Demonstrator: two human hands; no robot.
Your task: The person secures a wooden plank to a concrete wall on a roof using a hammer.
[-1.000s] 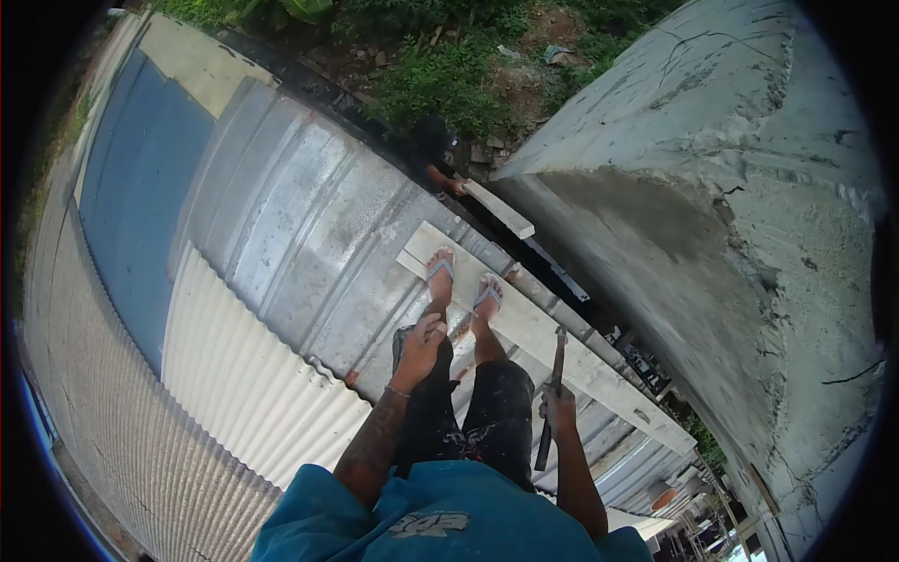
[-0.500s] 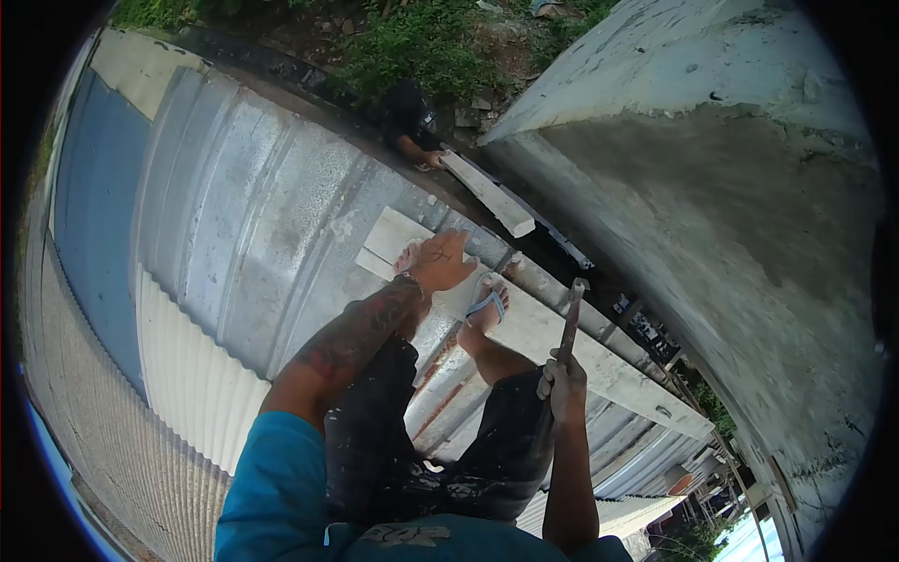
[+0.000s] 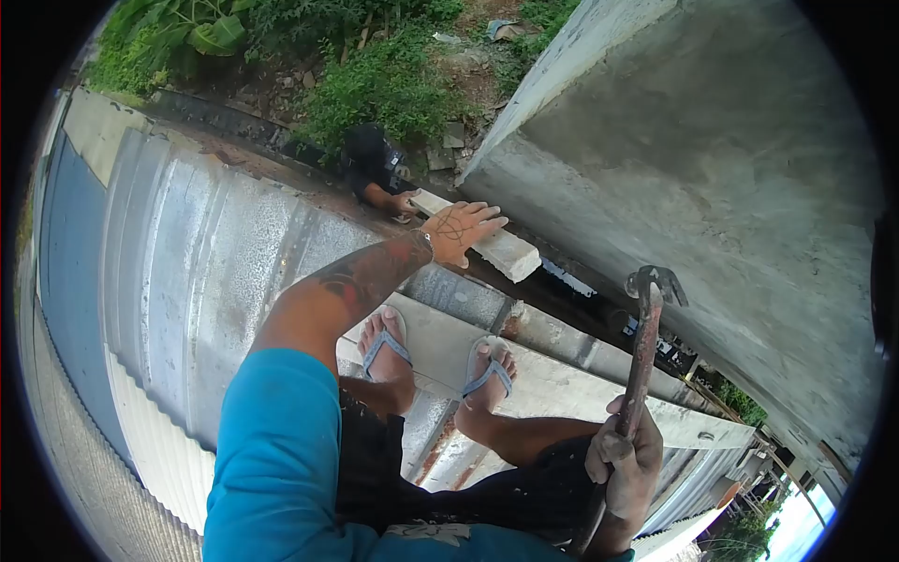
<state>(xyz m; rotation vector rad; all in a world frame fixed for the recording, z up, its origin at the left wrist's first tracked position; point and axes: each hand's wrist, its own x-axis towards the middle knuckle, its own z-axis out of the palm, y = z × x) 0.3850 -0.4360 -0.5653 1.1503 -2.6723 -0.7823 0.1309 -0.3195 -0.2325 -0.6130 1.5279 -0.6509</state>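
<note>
My left hand (image 3: pixel 461 230) is stretched forward over a pale wooden beam (image 3: pixel 510 251), fingers spread and lying across its upper side or just above it; exact contact is hard to tell. The beam slants up from the gap beside the roof. A co-worker's hand (image 3: pixel 403 202) holds its far end. In my right hand (image 3: pixel 626 459) is a claw hammer (image 3: pixel 643 351), gripped around the worn handle with its head up. Both my feet, in flip-flops, stand on a pale plank (image 3: pixel 552 375) laid across the roof.
Corrugated metal roofing (image 3: pixel 215 234) spreads to the left. A grey concrete wall (image 3: pixel 674 159) rises on the right, with a narrow drop between it and the roof edge. A co-worker in dark clothing (image 3: pixel 367 159) is below the edge, near green plants (image 3: pixel 375 94).
My left hand has moved forward from above my feet to the beam. The hammer has come up and to the right in my right hand. My view has tilted forward.
</note>
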